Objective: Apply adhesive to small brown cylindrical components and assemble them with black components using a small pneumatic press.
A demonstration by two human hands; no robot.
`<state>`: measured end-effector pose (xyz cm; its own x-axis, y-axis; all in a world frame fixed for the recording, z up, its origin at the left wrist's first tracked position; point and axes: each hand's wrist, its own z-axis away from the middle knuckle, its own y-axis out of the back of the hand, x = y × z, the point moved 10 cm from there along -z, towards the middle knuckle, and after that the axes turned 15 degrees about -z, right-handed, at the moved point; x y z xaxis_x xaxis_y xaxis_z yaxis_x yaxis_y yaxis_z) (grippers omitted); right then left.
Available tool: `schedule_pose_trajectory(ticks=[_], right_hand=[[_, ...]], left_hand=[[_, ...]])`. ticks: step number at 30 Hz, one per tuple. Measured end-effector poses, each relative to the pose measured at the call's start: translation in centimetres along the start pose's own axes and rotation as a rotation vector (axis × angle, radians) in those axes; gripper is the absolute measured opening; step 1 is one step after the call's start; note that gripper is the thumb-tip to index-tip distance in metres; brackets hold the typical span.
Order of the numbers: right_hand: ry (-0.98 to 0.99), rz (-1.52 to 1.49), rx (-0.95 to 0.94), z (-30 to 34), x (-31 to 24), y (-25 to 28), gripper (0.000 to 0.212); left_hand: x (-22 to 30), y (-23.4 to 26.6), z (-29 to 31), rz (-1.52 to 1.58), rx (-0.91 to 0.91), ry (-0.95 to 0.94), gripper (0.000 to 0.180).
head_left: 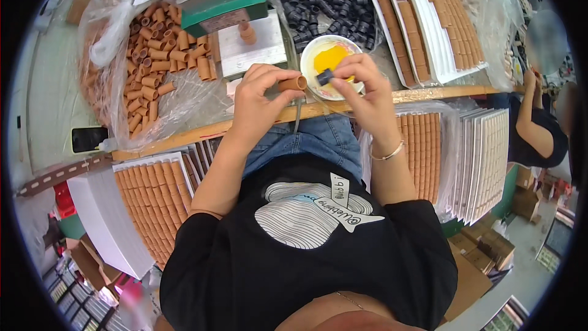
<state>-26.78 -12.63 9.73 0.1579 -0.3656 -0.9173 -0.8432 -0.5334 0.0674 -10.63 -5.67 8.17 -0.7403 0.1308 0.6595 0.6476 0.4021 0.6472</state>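
Observation:
Between the thumb and fingers of my left hand [260, 99] is an orange-brown plastic tube [293, 84], held lying sideways with its open end toward the right. My right hand [367, 95] pinches a short black plastic sleeve [324, 76] over a white bowl [308, 61]. Yellow liquid [329, 56] covers part of the bowl's inside. The sleeve and the tube are a small gap apart. Whether the sleeve touches the liquid I cannot tell. Behind my left hand, a brown piece [247, 33] stands upright on the metal plate of a green press [225, 13].
Loose brown tubes [153, 64] lie on clear plastic at the left, near a phone [89, 139]. Black sleeves [318, 0] are heaped behind the bowl. Trays of brown pieces [450, 18] stand back right; more trays [153, 202] flank my lap. Another person [539, 119] sits far right.

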Motion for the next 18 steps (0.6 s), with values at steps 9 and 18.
schedule_pose_trajectory(ticks=[9, 18], right_hand=[[0.213, 0.438, 0.061, -0.7, -3.5, 2.7, 0.014], [-0.458, 1.172, 0.704, 3.1, 3.5, 31.8, 0.034]], left_hand=[[-0.5, -3.2, 0.1, 0.207, -0.051, 0.119, 0.029], [-5.6, -4.3, 2.2, 0.461, -0.212, 0.446, 0.031]])
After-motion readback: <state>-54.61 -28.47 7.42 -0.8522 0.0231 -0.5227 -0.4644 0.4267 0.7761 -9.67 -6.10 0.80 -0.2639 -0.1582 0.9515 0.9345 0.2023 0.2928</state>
